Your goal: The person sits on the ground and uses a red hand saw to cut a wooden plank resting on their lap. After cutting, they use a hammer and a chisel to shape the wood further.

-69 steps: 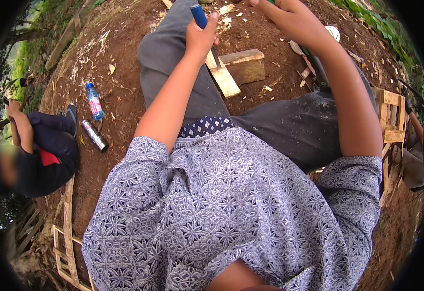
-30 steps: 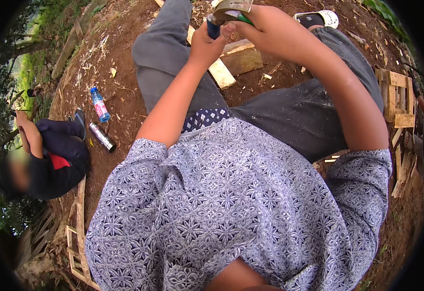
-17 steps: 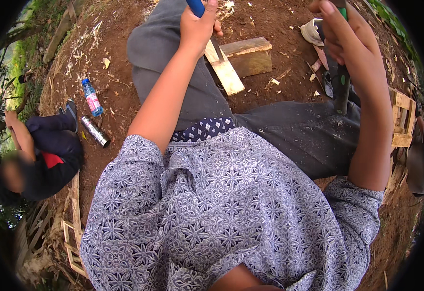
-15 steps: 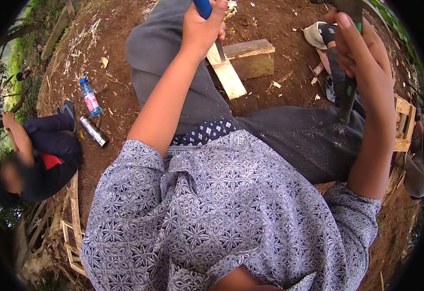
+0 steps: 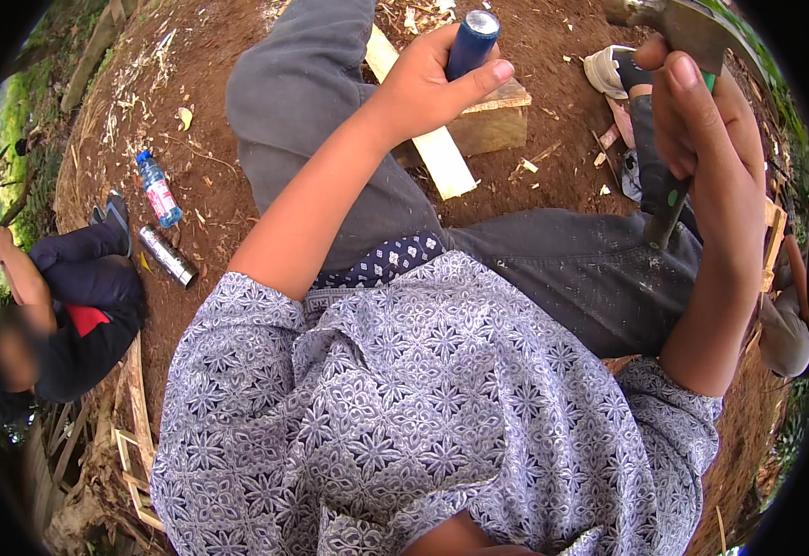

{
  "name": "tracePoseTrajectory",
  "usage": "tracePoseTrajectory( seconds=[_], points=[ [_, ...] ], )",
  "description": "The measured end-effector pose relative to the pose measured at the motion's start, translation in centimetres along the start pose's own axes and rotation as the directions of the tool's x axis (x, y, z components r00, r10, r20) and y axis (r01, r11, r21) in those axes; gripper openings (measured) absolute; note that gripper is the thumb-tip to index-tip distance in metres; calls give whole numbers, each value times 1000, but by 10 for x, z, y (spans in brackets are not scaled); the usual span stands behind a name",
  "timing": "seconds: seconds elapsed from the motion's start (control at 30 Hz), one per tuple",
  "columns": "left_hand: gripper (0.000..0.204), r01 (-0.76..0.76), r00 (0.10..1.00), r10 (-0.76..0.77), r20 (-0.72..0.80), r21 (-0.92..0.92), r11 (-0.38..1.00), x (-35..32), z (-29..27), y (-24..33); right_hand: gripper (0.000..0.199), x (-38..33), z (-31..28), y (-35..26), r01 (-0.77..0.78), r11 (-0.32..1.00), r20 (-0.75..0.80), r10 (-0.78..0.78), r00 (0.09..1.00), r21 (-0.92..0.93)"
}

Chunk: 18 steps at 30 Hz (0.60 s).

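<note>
My left hand (image 5: 420, 91) is wrapped round the blue handle of a chisel (image 5: 472, 46), whose butt end faces up toward me. The hand hides the chisel's blade. Beneath lies a pale strip of wood (image 5: 445, 165), slanting past my bent left leg and against a thicker wooden block (image 5: 501, 127) on the ground. On the other side, my right hand (image 5: 714, 125) grips a hammer (image 5: 699, 35) by its dark handle with green marks. The hammer's metal head is raised at the upper right, apart from the chisel; the handle's lower end hangs over my right thigh.
To the left lie a plastic bottle (image 5: 159, 188) with a blue cap and a metal flask (image 5: 167, 256). Another person (image 5: 80, 287) sits beyond them. A shoe (image 5: 605, 72) is at upper right. Wood shavings litter the brown soil; wooden frames stand at both sides.
My left hand has moved right and slightly down with the chisel, whose handle now points up toward me. The blade, visible over the strip before, is hidden. The hammer stays raised, shifted slightly right.
</note>
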State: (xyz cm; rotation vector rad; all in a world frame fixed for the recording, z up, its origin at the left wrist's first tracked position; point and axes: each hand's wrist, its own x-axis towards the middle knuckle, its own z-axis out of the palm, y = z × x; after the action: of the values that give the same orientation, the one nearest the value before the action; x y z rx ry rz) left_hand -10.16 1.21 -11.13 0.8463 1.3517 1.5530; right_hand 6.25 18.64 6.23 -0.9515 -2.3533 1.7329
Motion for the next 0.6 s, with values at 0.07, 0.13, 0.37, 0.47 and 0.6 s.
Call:
tracePoseTrajectory(
  seconds=[0.07,0.13,0.37,0.47,0.6],
  points=[
    [26,-9,1000,9,-4,5,1000,-4,6,1,40,-2,2,3,4,1000,13,-4,1000,6],
    [26,5,1000,-5,-16,10,1000,-6,11,2,41,-5,5,3,7,997,42,-10,999,73],
    [25,-29,999,31,-26,76,997,-6,18,-14,27,-20,8,-36,-125,992,96,123,988,16],
    [23,-37,997,44,-60,120,992,-13,19,-14,28,-21,10,-19,-31,999,91,32,995,-11],
    [24,-68,995,78,-67,146,987,-12,26,-16,28,-28,5,-12,-5,999,126,0,992,35]
  ],
)
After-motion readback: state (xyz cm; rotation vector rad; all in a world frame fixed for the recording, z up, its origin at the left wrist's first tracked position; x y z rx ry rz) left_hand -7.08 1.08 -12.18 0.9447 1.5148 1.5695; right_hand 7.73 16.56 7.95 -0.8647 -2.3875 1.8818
